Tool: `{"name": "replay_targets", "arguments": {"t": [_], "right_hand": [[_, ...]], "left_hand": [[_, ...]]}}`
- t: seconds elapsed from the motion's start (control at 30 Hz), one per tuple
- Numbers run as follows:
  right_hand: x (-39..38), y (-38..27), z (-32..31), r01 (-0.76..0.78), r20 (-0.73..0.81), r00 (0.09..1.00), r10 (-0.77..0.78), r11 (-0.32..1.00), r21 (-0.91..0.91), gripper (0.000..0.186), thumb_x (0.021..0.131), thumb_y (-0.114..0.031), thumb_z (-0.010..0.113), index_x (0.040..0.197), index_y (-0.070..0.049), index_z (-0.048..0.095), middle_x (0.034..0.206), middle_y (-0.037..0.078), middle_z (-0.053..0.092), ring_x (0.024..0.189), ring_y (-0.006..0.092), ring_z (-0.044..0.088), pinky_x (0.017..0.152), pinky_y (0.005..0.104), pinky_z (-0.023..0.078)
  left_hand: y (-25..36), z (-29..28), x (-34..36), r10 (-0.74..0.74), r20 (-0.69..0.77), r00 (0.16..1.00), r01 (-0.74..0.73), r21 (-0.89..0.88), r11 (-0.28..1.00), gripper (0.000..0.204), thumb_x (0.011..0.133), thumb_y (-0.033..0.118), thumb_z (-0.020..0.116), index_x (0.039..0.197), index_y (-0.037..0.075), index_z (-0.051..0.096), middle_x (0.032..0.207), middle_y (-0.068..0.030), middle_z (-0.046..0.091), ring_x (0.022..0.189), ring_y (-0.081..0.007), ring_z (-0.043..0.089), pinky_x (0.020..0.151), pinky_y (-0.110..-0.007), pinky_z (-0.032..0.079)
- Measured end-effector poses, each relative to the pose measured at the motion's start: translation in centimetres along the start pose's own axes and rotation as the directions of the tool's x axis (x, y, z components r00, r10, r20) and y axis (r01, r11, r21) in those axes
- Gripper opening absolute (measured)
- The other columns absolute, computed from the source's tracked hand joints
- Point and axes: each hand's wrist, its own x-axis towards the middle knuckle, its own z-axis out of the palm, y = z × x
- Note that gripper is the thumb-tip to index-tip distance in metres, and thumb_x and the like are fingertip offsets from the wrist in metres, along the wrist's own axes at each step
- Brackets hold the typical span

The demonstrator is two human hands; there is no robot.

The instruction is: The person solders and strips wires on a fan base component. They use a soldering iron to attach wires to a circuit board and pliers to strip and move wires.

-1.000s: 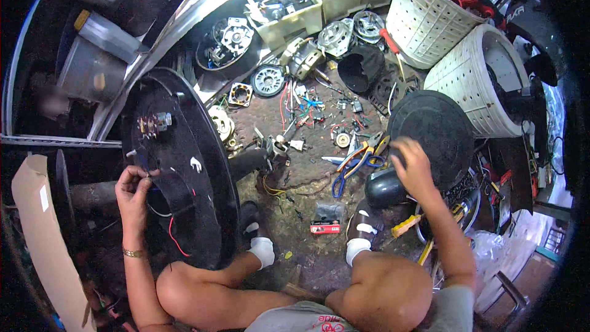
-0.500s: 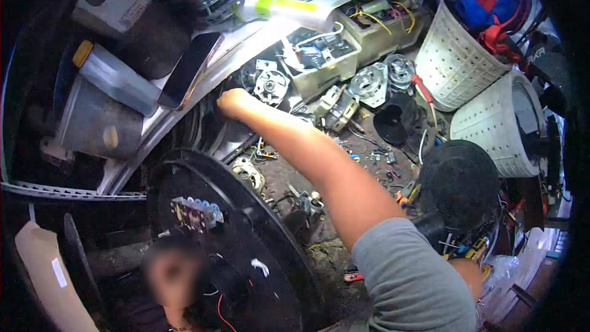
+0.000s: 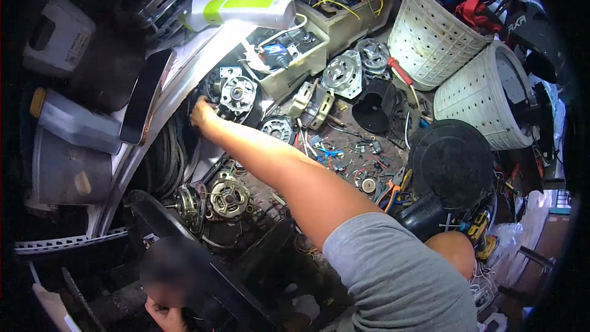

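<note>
My right arm reaches across to the upper left. My right hand (image 3: 201, 112), its fingers curled, is at a dark gap beside a silver motor (image 3: 238, 93); whatever it grips there is hidden. At the lower left my left hand (image 3: 165, 318) is beside a large black round panel (image 3: 212, 264), now tilted nearly edge-on. A blurred patch covers most of that hand, so its fingers cannot be made out. Coiled black hoses or cables (image 3: 169, 155) hang just below my right hand. A second motor with a slotted metal housing (image 3: 230, 195) lies between the arm and the panel.
A white-and-green bottle (image 3: 246, 12) lies on the ledge above boxes of parts (image 3: 289, 61). Two perforated white baskets (image 3: 430, 37) stand at the right, near a black round lid (image 3: 452, 157). Pliers (image 3: 393, 190), a red-handled screwdriver (image 3: 401, 72) and loose wires litter the floor. A phone (image 3: 146, 98) leans left.
The black panel has tipped from facing me to nearly edge-on, uncovering the slotted motor and floor parts. My right hand stays by the silver motor. The whole view has shifted.
</note>
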Motion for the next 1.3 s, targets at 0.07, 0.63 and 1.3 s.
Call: {"name": "replay_targets", "arguments": {"t": [0.07, 0.63, 1.3], "right_hand": [[-0.8, 0.7, -0.3, 0.077, -0.125, 0.99, -0.063, 0.991, 0.112, 0.025, 0.089, -0.032, 0.051, 0.102, -0.02, 0.069, 0.097, 0.004, 0.069, 0.089, 0.026, 0.065, 0.077, 0.063, 0.043], [-0.2, 5.0, 2.6, -0.171, 0.199, 0.968, 0.151, 0.981, 0.089, 0.031, 0.086, -0.036, 0.052, 0.097, -0.015, 0.071, 0.094, 0.006, 0.069, 0.076, 0.0344, 0.066, 0.076, 0.0685, 0.044], [-41.6, 7.2, 10.0, -0.044, -0.011, 0.997, 0.078, 0.668, 0.742, 0.02, 0.073, -0.011, 0.063, 0.09, -0.002, 0.061, 0.07, 0.014, 0.058, 0.079, 0.0357, 0.061, 0.069, 0.0459, 0.05]], "left_hand": [[0.1, 0.1, 0.1, -0.022, -0.017, 1.0, 0.022, -0.01, 1.0, 0.007, 0.085, 0.002, 0.06, 0.081, 0.005, 0.055, 0.071, 0.0034, 0.047, 0.06, -0.0053, 0.035, 0.056, -0.023, 0.032], [-1.7, 1.2, 1.5, -0.04, 0.018, 0.999, 0.04, 0.017, 0.999, 0.015, 0.082, 0.005, 0.06, 0.08, 0.004, 0.045, 0.079, -0.0025, 0.044, 0.069, -0.0111, 0.041, 0.064, -0.025, 0.035], [7.3, 4.5, 2.2, 0.062, 0.152, 0.986, -0.072, 0.065, 0.995, 0.008, 0.075, -0.003, 0.057, 0.077, 0.0, 0.049, 0.074, -0.0066, 0.049, 0.07, -0.0159, 0.05, 0.075, -0.034, 0.049]]}}
